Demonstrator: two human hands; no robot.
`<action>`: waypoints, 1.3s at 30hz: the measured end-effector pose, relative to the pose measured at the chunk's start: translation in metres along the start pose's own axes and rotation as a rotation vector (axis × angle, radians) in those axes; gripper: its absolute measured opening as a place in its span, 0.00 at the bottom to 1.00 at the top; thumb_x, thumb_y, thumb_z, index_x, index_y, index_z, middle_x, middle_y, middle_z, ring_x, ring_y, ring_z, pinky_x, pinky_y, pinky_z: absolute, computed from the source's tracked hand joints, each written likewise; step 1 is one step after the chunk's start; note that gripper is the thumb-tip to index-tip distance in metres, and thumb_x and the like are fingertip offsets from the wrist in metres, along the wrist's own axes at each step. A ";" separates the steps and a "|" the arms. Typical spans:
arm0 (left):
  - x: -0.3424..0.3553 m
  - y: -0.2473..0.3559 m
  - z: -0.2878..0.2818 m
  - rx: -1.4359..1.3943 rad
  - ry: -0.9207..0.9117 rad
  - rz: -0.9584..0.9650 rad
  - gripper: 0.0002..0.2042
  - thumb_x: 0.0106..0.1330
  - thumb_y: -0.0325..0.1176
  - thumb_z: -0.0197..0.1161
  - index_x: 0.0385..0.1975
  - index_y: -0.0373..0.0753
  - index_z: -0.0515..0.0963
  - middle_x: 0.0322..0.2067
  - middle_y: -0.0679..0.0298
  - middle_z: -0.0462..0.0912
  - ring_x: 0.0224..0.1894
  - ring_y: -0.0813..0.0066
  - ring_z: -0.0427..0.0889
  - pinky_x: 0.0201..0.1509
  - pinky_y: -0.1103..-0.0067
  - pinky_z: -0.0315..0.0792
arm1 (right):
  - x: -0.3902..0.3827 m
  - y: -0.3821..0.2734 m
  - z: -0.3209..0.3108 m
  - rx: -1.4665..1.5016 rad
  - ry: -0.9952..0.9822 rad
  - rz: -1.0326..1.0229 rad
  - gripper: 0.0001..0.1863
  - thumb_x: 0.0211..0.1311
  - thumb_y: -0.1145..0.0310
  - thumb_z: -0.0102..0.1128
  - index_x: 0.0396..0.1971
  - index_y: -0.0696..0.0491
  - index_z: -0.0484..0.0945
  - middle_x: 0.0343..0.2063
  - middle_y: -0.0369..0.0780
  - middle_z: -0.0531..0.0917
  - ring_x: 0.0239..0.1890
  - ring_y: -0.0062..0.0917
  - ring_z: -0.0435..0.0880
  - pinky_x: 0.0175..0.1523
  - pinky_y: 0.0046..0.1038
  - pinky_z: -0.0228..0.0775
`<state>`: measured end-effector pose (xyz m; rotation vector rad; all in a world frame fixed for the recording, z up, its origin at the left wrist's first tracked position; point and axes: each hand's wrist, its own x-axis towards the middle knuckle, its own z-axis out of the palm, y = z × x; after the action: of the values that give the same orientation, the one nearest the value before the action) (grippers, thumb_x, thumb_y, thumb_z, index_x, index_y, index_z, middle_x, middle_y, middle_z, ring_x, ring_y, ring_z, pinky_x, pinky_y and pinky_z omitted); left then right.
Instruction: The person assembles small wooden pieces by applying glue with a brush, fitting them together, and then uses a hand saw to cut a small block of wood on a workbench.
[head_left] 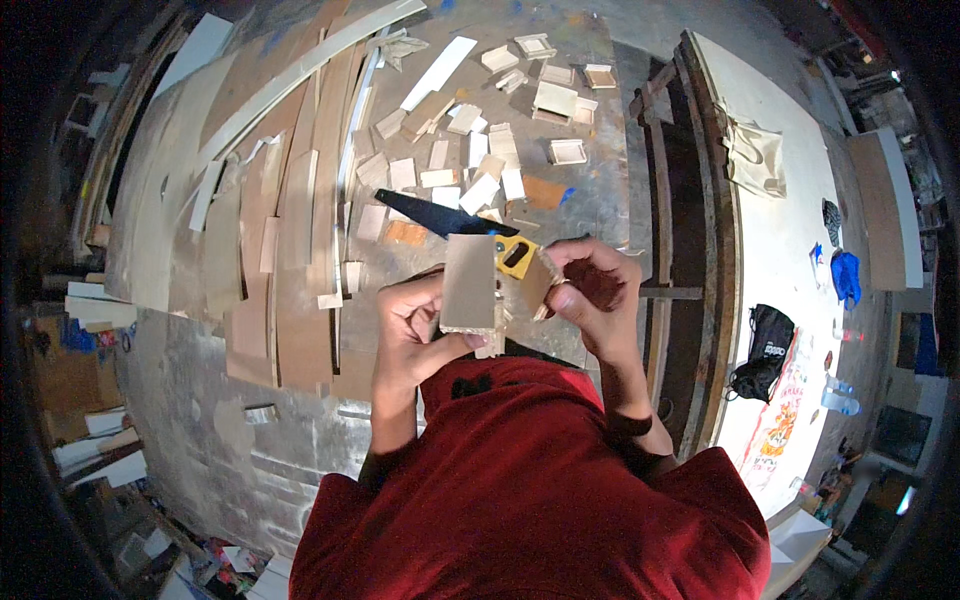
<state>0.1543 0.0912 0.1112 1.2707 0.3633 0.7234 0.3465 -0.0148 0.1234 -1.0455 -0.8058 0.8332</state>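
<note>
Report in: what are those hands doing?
Left hand gripping tan rectangular wooden board. Right hand pinching small thin wooden piece. Yellow-handled, black-bladed handsaw lying beyond.

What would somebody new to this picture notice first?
The dark red cloth shirt fills the lower middle. Above it, the left hand holds a flat rectangular grey-brown wooden piece, and the right hand a small tan wooden piece. Beyond them lies a black-bladed handsaw with a yellow handle, near scattered pale wooden pieces.
</note>
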 end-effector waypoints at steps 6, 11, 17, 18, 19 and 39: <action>-0.021 -0.035 -0.050 0.526 0.224 0.018 0.20 0.46 0.24 0.76 0.41 0.29 0.81 0.34 0.59 0.84 0.37 0.77 0.83 0.40 0.80 0.75 | -0.005 0.027 -0.022 0.072 0.036 0.122 0.15 0.61 0.66 0.68 0.41 0.61 0.80 0.29 0.37 0.83 0.25 0.17 0.79 0.29 0.20 0.74; -0.047 -0.105 -0.102 0.819 0.356 0.081 0.21 0.43 0.29 0.78 0.40 0.33 0.82 0.30 0.58 0.83 0.34 0.67 0.84 0.37 0.75 0.75 | -0.014 0.044 -0.027 0.057 0.117 0.230 0.14 0.61 0.66 0.68 0.41 0.60 0.80 0.29 0.37 0.82 0.26 0.17 0.80 0.27 0.21 0.75; -0.073 -0.193 -0.148 1.237 0.201 -0.089 0.22 0.44 0.38 0.76 0.41 0.40 0.83 0.36 0.54 0.84 0.38 0.53 0.84 0.43 0.66 0.78 | -0.018 0.060 -0.027 0.033 0.116 0.293 0.13 0.62 0.67 0.66 0.41 0.60 0.79 0.29 0.37 0.82 0.27 0.17 0.80 0.27 0.22 0.76; -0.076 -0.207 -0.154 1.267 0.165 -0.229 0.22 0.45 0.41 0.75 0.43 0.43 0.83 0.37 0.55 0.84 0.41 0.54 0.83 0.45 0.66 0.78 | -0.019 0.063 -0.027 0.031 0.115 0.296 0.13 0.62 0.67 0.66 0.41 0.60 0.79 0.29 0.37 0.82 0.27 0.17 0.80 0.27 0.22 0.76; -0.079 -0.218 -0.158 1.265 0.165 -0.233 0.22 0.45 0.41 0.75 0.43 0.43 0.83 0.37 0.55 0.84 0.41 0.54 0.83 0.45 0.66 0.78 | -0.019 0.065 -0.026 0.036 0.123 0.307 0.14 0.62 0.66 0.66 0.41 0.60 0.80 0.28 0.36 0.82 0.27 0.17 0.80 0.27 0.22 0.76; -0.080 -0.215 -0.141 1.379 0.259 -0.221 0.38 0.45 0.46 0.78 0.58 0.38 0.73 0.46 0.50 0.81 0.51 0.49 0.79 0.55 0.64 0.75 | -0.040 0.075 -0.073 0.028 0.224 0.310 0.22 0.64 0.53 0.61 0.42 0.59 0.78 0.28 0.38 0.82 0.24 0.20 0.81 0.26 0.23 0.74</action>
<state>0.0709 0.1157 -0.1437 2.3553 1.3359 0.3893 0.3775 -0.0579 0.0252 -1.2322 -0.4474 0.9644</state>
